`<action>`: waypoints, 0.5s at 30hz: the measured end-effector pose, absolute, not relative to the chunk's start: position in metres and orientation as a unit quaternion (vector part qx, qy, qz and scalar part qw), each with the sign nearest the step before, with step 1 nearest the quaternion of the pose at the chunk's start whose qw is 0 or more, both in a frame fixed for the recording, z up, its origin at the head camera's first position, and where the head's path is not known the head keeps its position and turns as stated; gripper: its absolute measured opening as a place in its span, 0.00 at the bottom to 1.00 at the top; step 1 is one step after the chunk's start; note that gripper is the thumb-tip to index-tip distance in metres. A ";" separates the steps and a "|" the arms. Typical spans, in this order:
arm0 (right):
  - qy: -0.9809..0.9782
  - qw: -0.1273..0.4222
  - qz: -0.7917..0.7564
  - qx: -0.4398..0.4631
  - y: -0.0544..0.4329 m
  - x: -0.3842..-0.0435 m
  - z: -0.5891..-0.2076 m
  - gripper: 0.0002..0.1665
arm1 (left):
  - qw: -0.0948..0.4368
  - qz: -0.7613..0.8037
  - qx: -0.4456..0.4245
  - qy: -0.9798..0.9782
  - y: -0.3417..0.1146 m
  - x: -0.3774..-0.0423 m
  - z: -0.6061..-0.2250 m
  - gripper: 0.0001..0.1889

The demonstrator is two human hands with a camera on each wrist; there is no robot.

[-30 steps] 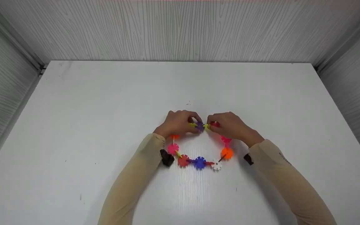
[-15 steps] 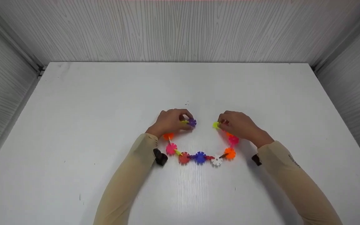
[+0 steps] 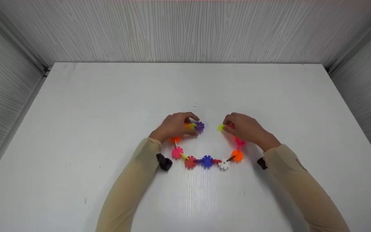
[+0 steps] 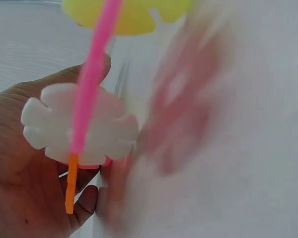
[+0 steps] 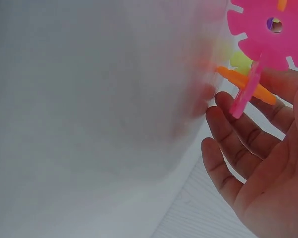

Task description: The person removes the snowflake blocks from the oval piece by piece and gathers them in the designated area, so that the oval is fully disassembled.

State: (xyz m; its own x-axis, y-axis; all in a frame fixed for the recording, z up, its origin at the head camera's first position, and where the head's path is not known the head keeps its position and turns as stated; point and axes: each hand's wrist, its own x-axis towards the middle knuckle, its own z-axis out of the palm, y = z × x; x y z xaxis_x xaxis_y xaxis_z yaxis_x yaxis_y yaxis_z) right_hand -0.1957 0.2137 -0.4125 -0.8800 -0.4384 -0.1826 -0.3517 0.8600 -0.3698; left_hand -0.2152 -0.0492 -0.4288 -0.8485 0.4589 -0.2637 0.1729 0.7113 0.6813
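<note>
A chain of notched plastic snowflake discs curves between both hands, with a gap at its far side. My left hand pinches its left end near a yellow disc; a purple disc sticks out past the fingertips. Across the gap, my right hand grips the other end by a red disc, a yellow-green disc jutting leftward. In the left wrist view a white disc and an edge-on pink disc cover part of the palm. A pink disc hangs above the right fingers.
The chain's near side lies on the white table, with a blue disc, a white disc and an orange disc. Dark wrist cameras sit under the sleeves, one beside the chain. A wood-grain panel stands behind.
One second ago the purple and yellow-green discs met between the hands. The hands then moved apart, opening a gap there; in the last half second they have barely moved.
</note>
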 end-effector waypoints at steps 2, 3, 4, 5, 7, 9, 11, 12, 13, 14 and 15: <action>0.956 0.137 -0.173 -0.196 0.215 -0.196 -0.413 0.14 | 0.215 0.335 0.173 0.901 -0.050 -0.215 -0.429 0.27; 0.955 0.138 -0.178 -0.191 0.216 -0.196 -0.413 0.14 | 0.215 0.334 0.172 0.901 -0.051 -0.215 -0.429 0.27; 0.955 0.139 -0.183 -0.189 0.217 -0.195 -0.412 0.14 | 0.212 0.332 0.174 0.902 -0.052 -0.215 -0.429 0.27; 0.954 0.141 -0.190 -0.185 0.218 -0.195 -0.411 0.14 | 0.210 0.331 0.175 0.903 -0.052 -0.214 -0.430 0.27; 0.952 0.142 -0.202 -0.180 0.218 -0.194 -0.409 0.13 | 0.200 0.329 0.181 0.905 -0.054 -0.213 -0.430 0.25; 0.950 0.144 -0.212 -0.177 0.218 -0.193 -0.406 0.14 | 0.193 0.329 0.185 0.906 -0.054 -0.212 -0.430 0.23; 0.948 0.145 -0.220 -0.178 0.216 -0.193 -0.404 0.14 | 0.188 0.330 0.187 0.906 -0.055 -0.212 -0.430 0.20; 0.947 0.144 -0.224 -0.180 0.215 -0.192 -0.403 0.14 | 0.185 0.329 0.187 0.907 -0.055 -0.212 -0.430 0.19; 0.946 0.142 -0.227 -0.183 0.214 -0.192 -0.403 0.14 | 0.184 0.329 0.187 0.907 -0.055 -0.212 -0.430 0.18; 0.945 0.142 -0.230 -0.184 0.213 -0.193 -0.403 0.14 | 0.183 0.329 0.187 0.907 -0.054 -0.212 -0.430 0.17; 0.944 0.140 -0.232 -0.186 0.212 -0.193 -0.403 0.14 | 0.182 0.329 0.186 0.907 -0.054 -0.212 -0.430 0.16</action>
State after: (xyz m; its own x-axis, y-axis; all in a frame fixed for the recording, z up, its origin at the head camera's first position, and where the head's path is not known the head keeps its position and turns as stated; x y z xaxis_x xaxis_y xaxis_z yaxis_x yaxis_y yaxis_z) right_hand -0.1926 0.2122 -0.4031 -0.8914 -0.4166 -0.1784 -0.2864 0.8229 -0.4906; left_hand -0.2122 -0.0544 -0.4303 -0.8640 0.4584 -0.2081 0.2182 0.7135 0.6658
